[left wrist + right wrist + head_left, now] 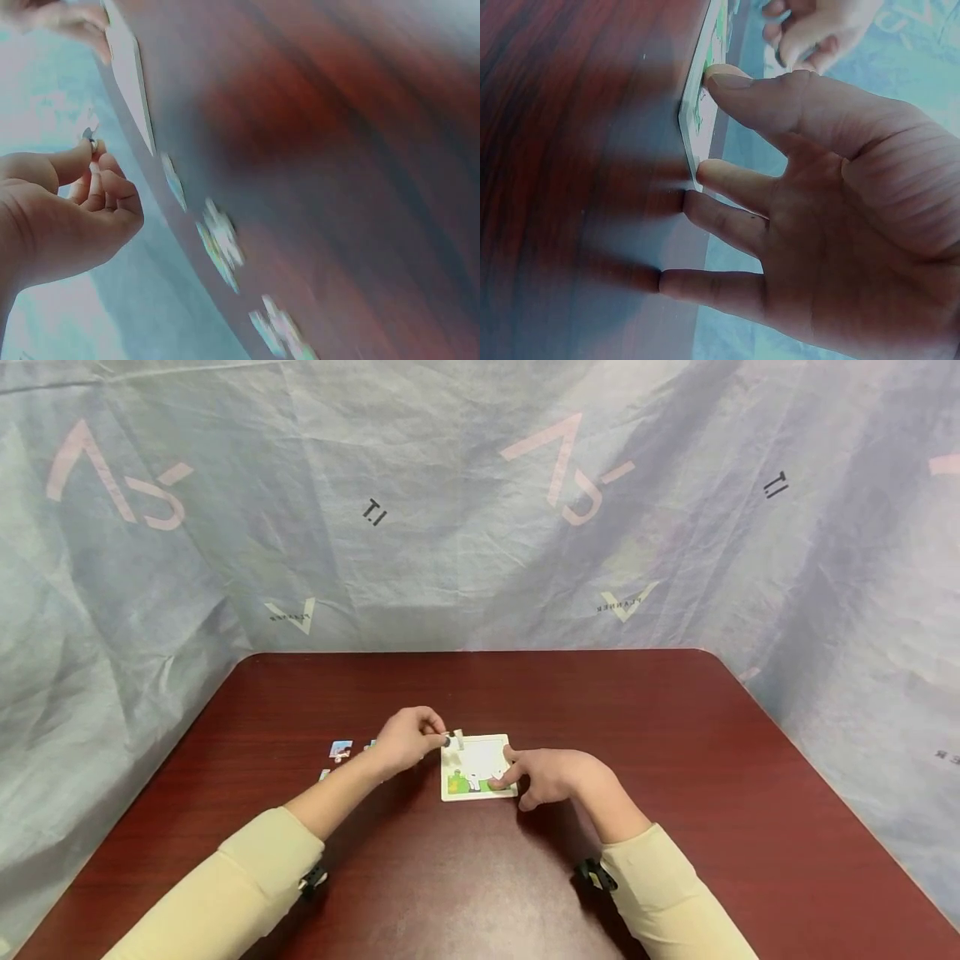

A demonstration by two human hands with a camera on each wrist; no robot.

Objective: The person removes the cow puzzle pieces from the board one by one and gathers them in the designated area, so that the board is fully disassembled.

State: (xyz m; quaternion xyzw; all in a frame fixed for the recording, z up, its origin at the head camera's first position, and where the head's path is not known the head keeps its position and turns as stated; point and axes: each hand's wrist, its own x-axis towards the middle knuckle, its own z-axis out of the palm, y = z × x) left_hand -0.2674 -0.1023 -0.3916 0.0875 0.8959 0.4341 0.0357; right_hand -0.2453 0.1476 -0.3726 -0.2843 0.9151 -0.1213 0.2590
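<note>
Between thumb and fingertips, my left hand [407, 737] pinches a small jigsaw puzzle piece [459, 740] at the upper left corner of the puzzle board [478, 796]. In the left wrist view the piece [91, 136] is tilted and clear of the table. The board is a flat, pale-rimmed frame with green and white picture parts along its lower side. My right hand [557, 773] lies at the board's right edge with its fingers extended. In the right wrist view its thumb [731, 82] presses on the board's face, while other fingertips stand on the table beside the edge.
Several loose puzzle pieces [341, 749] lie on the dark red wooden table [600, 710], left of the board and partly behind my left forearm. In the left wrist view, more of these pieces [221, 240] show in a row. A printed cloth [450, 568] hangs behind the table.
</note>
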